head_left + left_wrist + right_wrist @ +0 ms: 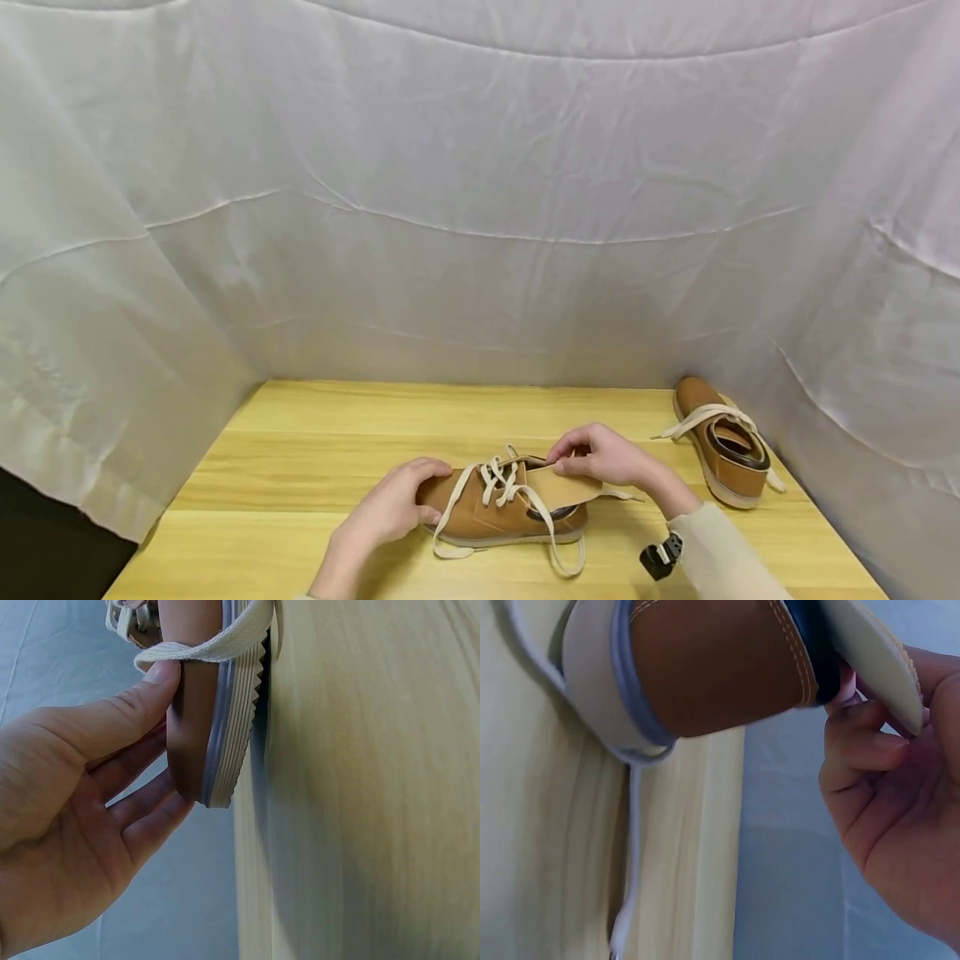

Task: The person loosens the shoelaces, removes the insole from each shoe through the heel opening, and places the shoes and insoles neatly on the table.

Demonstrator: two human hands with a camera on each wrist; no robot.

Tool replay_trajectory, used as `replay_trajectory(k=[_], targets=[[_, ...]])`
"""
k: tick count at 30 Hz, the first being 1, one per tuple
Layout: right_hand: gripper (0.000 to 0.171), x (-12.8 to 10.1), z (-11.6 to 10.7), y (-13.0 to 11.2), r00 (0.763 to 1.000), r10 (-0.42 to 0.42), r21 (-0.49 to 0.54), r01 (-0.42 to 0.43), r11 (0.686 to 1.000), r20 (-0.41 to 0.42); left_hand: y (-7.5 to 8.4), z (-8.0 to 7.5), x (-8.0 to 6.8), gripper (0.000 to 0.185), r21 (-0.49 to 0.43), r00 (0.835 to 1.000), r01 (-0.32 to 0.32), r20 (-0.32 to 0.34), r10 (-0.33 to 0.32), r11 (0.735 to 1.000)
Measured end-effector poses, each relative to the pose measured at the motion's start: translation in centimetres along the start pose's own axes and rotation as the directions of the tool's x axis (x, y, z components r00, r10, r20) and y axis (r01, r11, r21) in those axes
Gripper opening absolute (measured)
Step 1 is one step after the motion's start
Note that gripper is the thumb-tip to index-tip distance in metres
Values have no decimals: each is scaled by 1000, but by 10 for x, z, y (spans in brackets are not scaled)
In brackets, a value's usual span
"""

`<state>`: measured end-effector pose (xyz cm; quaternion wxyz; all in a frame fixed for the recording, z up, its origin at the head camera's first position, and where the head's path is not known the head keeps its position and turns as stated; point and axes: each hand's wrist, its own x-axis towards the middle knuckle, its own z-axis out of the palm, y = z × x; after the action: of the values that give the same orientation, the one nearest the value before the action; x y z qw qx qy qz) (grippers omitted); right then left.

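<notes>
A brown leather shoe stands upright on the table, toe to the left, its cream laces threaded near the top with loose ends hanging down the near side. Around the toe my left hand grips, thumb on the near side; in the left wrist view the thumb touches a lace. My right hand pinches the tan tongue, which is folded back over the shoe's opening. In the right wrist view, the tongue's pale underside and stitched edge show between the fingers.
A second brown shoe with cream laces stands at the table's right edge. Pale cloth hangs behind and on both sides of the wooden table. A small black device is on the right wrist.
</notes>
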<state>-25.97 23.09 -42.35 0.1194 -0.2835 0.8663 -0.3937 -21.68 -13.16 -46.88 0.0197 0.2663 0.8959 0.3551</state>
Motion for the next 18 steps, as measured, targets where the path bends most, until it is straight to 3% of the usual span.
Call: replay_trajectory(k=[7, 11, 15, 18], targets=[[16, -17, -8, 8, 999, 8, 32, -6, 999, -42, -1, 0, 0, 61, 5, 1000, 0, -5, 0, 1000], [16, -23, -11, 10, 997, -24, -7, 24, 1000, -70, -2, 0, 0, 60, 12, 1000, -3, -6, 3, 1000], [18, -26, -10, 9, 987, -130, -129, 118, 985, -93, -2, 0, 0, 61, 17, 1000, -5, 1, 5, 1000], [25, -27, -8, 3, 964, -244, -273, 209, 939, -102, -2, 0, 0, 61, 15, 1000, -3, 4, 3, 1000]])
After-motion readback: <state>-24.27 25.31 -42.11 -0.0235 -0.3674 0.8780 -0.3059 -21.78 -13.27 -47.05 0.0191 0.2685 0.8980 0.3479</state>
